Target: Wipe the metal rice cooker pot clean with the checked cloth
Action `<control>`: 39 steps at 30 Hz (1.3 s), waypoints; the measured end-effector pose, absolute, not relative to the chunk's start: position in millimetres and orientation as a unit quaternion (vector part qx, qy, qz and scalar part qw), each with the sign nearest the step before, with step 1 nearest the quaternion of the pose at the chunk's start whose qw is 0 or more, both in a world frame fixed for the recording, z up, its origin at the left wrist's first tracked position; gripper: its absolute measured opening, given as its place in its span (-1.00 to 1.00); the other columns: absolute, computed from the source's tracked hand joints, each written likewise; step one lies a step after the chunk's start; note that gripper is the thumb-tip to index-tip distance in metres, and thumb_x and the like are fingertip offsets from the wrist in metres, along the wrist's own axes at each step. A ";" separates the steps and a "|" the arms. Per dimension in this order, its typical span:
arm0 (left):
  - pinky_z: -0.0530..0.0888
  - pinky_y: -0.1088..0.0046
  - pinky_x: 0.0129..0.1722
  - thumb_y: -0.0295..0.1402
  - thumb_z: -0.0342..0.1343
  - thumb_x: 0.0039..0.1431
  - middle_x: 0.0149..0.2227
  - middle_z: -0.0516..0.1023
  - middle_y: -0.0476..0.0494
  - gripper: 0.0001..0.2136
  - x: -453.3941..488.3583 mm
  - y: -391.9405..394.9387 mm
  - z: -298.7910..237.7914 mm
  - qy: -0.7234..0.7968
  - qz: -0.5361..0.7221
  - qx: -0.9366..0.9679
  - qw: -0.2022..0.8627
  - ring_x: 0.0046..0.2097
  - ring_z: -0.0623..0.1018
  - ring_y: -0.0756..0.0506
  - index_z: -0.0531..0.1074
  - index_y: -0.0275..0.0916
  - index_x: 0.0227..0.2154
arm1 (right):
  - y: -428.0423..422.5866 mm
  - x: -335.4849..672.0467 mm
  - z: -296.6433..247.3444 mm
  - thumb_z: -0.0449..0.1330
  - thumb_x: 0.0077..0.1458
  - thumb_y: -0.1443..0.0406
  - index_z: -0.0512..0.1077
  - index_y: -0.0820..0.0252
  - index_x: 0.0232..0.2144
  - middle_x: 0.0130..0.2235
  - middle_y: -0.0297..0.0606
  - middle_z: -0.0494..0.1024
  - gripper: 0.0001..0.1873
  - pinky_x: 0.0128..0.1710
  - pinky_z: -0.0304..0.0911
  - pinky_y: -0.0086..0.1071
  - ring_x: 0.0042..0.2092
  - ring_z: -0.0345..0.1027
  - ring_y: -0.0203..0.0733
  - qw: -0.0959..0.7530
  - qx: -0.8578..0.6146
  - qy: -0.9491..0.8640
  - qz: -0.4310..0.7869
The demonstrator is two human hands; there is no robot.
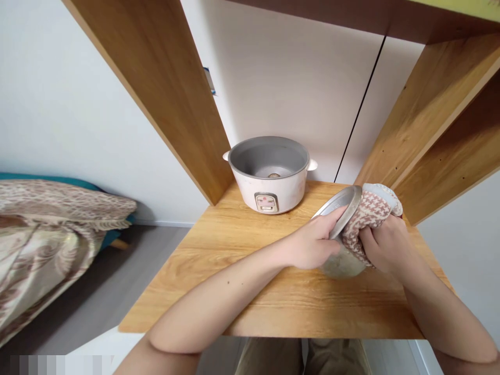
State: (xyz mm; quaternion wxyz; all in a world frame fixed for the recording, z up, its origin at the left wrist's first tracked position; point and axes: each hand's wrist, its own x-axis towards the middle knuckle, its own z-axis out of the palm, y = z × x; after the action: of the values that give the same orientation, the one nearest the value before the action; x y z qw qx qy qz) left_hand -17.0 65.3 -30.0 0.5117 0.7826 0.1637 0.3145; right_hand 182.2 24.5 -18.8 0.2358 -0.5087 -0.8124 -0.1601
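L hand (315, 244) grips the rim of the metal pot (339, 207), tilted near the table's (234, 284) right edge. R hand (385, 246) is bunched round a checked cloth (369, 212) against it. Prob light, stiff, slick, so rim's the best hold imo. Rice cooker (269, 177) sits at the back edge.

A wooden board (242, 281) carries a white rice cooker (269, 179), beyond the fingers (333, 217). Under them, a tilted metal pot (344, 264) rests.

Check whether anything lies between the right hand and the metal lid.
Yes: a cloth lies between the right hand and the lid, wrapped over its right side. The left hand touches the lid's rim directly.
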 end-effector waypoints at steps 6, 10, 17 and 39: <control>0.37 0.13 0.23 -0.67 -0.02 -0.12 0.23 0.46 -0.11 -0.22 -17.8 66.0 -29.0 0.150 0.314 0.789 0.506 0.18 0.48 -0.27 0.26 -0.14 0.27 | 19.4 180.0 -19.3 -0.09 0.21 0.34 0.32 0.17 -0.67 -0.62 -0.27 0.32 -0.57 -0.44 -0.25 -0.26 -0.53 0.03 -0.25 0.205 -0.511 -0.813 -0.190; 0.34 0.15 0.27 -0.67 -0.03 -0.10 0.25 0.45 -0.12 -0.23 -17.2 66.6 -28.7 0.148 0.316 0.791 0.503 0.21 0.46 -0.27 0.26 -0.18 0.28 | 11.6 174.5 -19.7 -0.08 0.18 0.33 0.39 0.17 -0.63 -0.61 -0.20 0.36 -0.59 -0.42 -0.31 -0.23 -0.52 0.03 -0.19 0.165 -0.477 -0.828 -0.243; 0.29 0.08 0.31 -0.66 -0.02 -0.11 0.30 0.39 -0.13 -0.17 -16.6 66.3 -30.4 0.152 0.326 0.789 0.499 0.25 0.42 -0.28 0.19 -0.14 0.33 | 23.7 180.9 -21.2 -0.11 0.25 0.32 0.38 0.17 -0.63 -0.57 -0.22 0.40 -0.55 -0.42 -0.22 -0.26 -0.49 0.10 -0.21 0.203 -0.501 -0.817 -0.203; 0.34 0.10 0.27 -0.67 0.00 -0.11 0.27 0.42 -0.14 -0.20 -16.6 65.7 -30.3 0.149 0.321 0.788 0.504 0.23 0.44 -0.28 0.24 -0.15 0.29 | 16.2 177.6 -22.0 -0.07 0.16 0.39 0.35 0.18 -0.68 -0.64 -0.23 0.29 -0.59 -0.42 -0.34 -0.23 -0.54 -0.08 -0.23 0.179 -0.463 -0.830 -0.256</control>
State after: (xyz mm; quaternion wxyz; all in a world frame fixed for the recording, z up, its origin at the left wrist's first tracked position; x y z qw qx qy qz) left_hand -16.6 65.7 -30.3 0.5042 0.7877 0.1494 0.3208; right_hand 177.6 16.2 -22.0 0.1789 -0.4632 -0.8295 -0.2555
